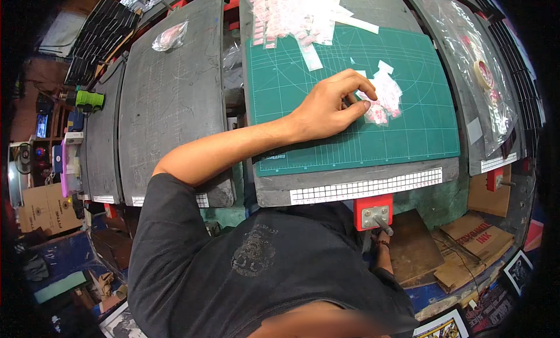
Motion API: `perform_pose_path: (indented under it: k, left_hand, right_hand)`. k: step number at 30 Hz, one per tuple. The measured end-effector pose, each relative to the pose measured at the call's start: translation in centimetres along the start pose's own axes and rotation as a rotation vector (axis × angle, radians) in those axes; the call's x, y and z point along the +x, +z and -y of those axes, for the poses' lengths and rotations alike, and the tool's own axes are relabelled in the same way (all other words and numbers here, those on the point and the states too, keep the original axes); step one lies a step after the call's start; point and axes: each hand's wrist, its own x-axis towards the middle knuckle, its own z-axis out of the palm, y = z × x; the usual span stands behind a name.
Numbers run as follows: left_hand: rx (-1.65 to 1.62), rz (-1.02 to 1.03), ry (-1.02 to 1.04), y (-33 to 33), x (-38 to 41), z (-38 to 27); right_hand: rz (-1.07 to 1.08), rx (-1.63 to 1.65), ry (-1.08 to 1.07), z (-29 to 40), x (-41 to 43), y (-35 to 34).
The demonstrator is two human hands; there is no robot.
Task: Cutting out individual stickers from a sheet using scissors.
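My left hand [345, 101] reaches over a green cutting mat [302, 115], palm down with curled fingers. Its thumb and fingertips are beside a small pile of clear packets [387, 93] with pink and white pieces; whether they pinch one is unclear. A larger heap of similar packets and strips [288, 14] lies at the mat's far left edge, washed out by glare. One pale strip [310, 58] sticks out towards me. My right hand [383, 237] hangs low beyond the board's near edge, largely hidden behind the red bracket; a dark bracelet circles that wrist.
The mat lies on a grey board [271, 193] with a gridded strip [367, 187] and a red clamp bracket [372, 213]. A clear bag [170, 36] lies on the left board. Another board at right holds a large plastic bag [494, 115] and a tape roll [483, 74]. Cardboard [477, 237] lies below.
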Motion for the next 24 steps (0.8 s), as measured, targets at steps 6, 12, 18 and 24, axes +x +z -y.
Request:
perform_pose_path:
  k: [6, 12, 18, 24]
  left_hand:
    - [-0.06, -0.047, 0.049, -2.2, -0.4, 0.3]
    - [0.001, -0.007, 0.046, -0.3, 0.4, -0.4]
    - [-0.042, -0.084, 0.019, -1.3, -0.4, 0.7]
    - [-0.023, -0.081, 0.071, -0.9, -0.5, 0.4]
  right_hand:
    - [0.007, 0.115, 0.039, -2.5, -7.0, -8.0]
    - [0.016, -0.366, 0.042, 3.4, -5.2, -4.1]
    - [-0.165, -0.189, 0.255, -6.8, 0.8, -1.1]
    - [-0.38, 0.053, 0.493, -4.1, 5.2, -2.0]
